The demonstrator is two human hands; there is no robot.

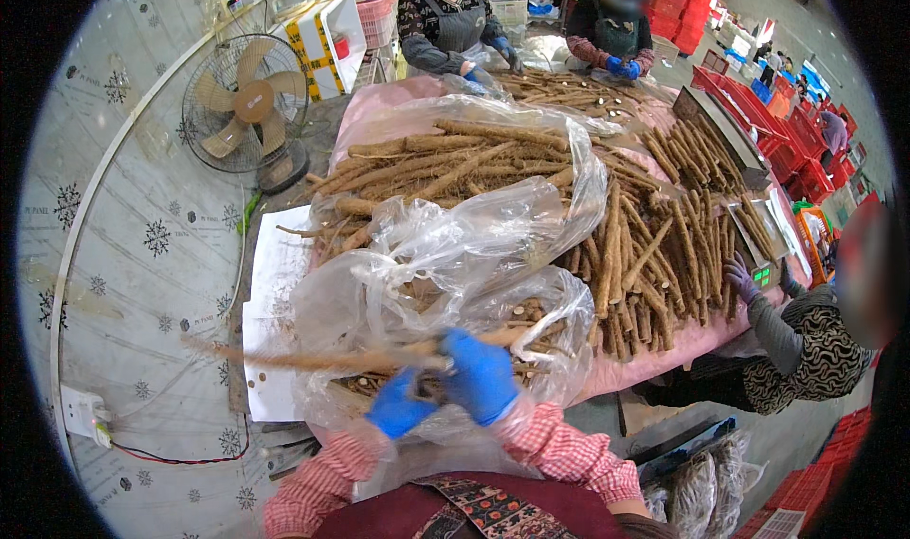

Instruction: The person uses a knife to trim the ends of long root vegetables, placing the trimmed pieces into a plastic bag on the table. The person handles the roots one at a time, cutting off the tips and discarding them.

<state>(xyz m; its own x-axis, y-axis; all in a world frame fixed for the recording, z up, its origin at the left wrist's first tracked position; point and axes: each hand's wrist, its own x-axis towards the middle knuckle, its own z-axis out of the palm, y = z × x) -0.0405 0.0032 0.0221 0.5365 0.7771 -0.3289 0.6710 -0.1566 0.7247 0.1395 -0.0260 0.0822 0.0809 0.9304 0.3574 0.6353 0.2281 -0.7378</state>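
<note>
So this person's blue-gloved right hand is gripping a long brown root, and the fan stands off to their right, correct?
Not quite: the head view shows the fan to the person's left. The blue-gloved right hand does grip a long brown root.

Grey-white wall panels (pixel 133 283), behind, left of and below round wire-caged electric fan with brown blades (pixel 256 103): small dark capital lettering, repeated beside snowflake motifs. Yellow-and-black tape (pixel 303 51) on white box, just right of fan: marks illegible. White paper sheets (pixel 270 359), below fan: faint print, illegible. Green-lit display (pixel 761 275), far right of fan: figures too small to read.
</note>
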